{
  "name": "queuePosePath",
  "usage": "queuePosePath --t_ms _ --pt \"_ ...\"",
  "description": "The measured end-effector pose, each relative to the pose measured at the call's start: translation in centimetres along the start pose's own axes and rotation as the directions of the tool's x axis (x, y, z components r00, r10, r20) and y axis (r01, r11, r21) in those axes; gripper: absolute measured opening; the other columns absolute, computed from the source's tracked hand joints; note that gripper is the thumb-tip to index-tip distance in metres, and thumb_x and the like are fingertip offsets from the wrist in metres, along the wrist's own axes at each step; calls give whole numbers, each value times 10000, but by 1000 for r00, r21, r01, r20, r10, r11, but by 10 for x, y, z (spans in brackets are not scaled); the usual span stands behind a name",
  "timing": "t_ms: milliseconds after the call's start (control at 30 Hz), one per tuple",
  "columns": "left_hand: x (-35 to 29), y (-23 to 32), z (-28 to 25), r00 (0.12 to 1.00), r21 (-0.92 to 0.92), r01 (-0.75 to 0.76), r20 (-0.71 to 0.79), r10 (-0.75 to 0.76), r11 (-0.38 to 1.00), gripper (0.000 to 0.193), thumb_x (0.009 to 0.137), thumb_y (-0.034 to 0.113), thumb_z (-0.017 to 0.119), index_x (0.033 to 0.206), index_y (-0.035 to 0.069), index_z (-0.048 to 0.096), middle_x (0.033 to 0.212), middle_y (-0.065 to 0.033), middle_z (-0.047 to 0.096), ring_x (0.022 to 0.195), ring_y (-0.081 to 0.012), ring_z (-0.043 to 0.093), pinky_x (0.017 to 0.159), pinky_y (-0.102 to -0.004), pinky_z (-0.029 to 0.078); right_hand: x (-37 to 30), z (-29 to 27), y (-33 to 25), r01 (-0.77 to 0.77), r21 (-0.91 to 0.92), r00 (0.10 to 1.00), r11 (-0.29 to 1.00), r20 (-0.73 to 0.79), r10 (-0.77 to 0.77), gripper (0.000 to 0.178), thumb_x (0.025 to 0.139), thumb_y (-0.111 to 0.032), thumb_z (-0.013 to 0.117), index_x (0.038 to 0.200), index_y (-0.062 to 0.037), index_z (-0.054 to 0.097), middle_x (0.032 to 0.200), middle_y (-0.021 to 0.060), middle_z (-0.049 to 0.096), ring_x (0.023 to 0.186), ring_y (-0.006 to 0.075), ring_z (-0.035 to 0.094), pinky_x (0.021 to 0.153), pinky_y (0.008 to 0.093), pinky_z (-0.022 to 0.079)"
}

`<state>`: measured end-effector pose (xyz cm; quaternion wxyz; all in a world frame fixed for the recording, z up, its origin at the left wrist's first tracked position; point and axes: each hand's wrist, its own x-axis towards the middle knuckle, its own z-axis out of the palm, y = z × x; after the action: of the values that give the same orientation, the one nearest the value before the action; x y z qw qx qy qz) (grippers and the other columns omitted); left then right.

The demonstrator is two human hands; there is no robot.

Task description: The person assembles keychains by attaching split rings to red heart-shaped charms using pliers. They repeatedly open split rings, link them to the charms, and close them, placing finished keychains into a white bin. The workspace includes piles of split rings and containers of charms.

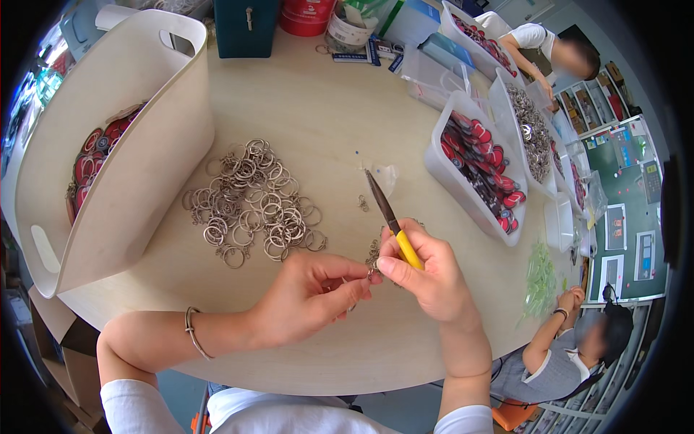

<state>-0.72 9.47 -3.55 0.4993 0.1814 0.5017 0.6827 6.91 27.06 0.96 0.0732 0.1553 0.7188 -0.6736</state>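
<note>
My right hand (430,278) is closed around pliers (407,249) with a yellow handle, their dark jaws pointing up and away. Its thumb and forefinger meet the fingertips of my left hand (307,296), which pinch a small silvery metal piece (372,273), perhaps a chain link or ring; the fingers partly cover it. Small chain pieces (373,253) lie just behind the fingertips. To the left of the pliers spreads a loose pile of metal key rings (260,195) with short chains attached. A tiny chain piece (363,203) lies alone near the jaws.
A large beige tub (155,137) with red tags stands at left. White bins (463,189) of red and dark tags and of metal rings (531,134) line the right. Clear plastic scraps (387,178) lie mid-table. Two people (557,54) sit at the right side.
</note>
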Motion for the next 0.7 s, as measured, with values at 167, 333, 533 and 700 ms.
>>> queuePosePath --t_ms 167,333,533,700 --pt "-2 0 0 999 1 -31 12 31 1000 184 920 80 588 1051 -25 664 768 -30 632 608 -52 553 522 -204 459 1 0 6 22 -47 1000 999 15 -21 144 880 -109 633 859 22 576 965 52 474 845 121 547 760 270 459" --pt "-4 -4 1 992 123 -119 -27 123 985 189 906 49 576 1047 -52 650 756 -15 596 618 -24 504 510 -200 420 1 5 12 103 -168 993 980 -39 -111 144 878 -110 630 852 21 577 968 66 480 818 132 544 737 268 458" --pt "-5 6 7 996 54 -47 -78 52 997 171 906 60 582 1015 -52 651 715 9 563 593 -25 474 491 -204 386 -2 26 30 328 -306 877 894 -252 -409 116 865 -89 645 851 9 587 992 79 488 792 140 524 669 279 452" --pt "-4 6 8 977 102 -153 -135 166 983 148 918 86 600 978 -41 642 662 1 532 573 -54 486 480 -256 380 -3 35 32 431 -450 774 782 -261 -577 93 839 -60 669 837 8 606 1011 107 483 790 157 513 642 275 438"
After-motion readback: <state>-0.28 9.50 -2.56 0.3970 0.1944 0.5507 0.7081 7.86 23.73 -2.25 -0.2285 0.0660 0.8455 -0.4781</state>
